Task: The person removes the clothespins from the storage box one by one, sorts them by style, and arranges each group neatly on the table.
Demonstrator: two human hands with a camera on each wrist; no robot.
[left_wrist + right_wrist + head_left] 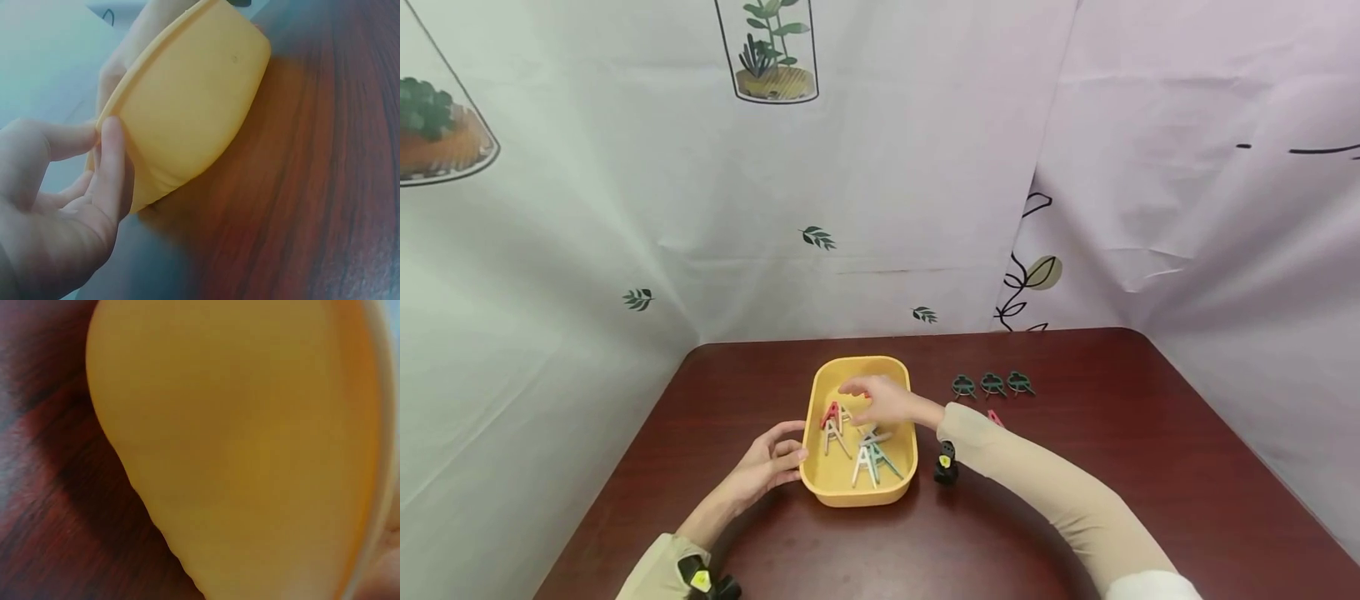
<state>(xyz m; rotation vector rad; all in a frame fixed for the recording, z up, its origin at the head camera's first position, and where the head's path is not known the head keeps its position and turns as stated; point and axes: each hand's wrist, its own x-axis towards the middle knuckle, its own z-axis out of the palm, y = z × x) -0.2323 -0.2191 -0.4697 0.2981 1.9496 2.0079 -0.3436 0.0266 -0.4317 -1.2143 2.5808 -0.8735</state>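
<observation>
A yellow plastic bin [859, 497] stands on the table with several clothespins in it: a red one [831, 412], a white one [863, 463], a teal one [886, 459] and others in pale colours. My left hand [767, 458] grips the bin's left rim, thumb and fingers on either side of the wall, as the left wrist view shows. Over the bin's inside reaches my right hand [886, 402], its fingers and thumb curved and apart. A speck of red shows by its fingers. The right wrist view shows mostly the bin's outer wall [231, 437].
Three dark green clips [992, 384] lie in a row on the table right of the bin. Near them a pink-red clothespin [995, 417] is partly hidden behind the right sleeve. The dark red wooden table [745, 375] meets a printed white cloth [880, 167] at its back.
</observation>
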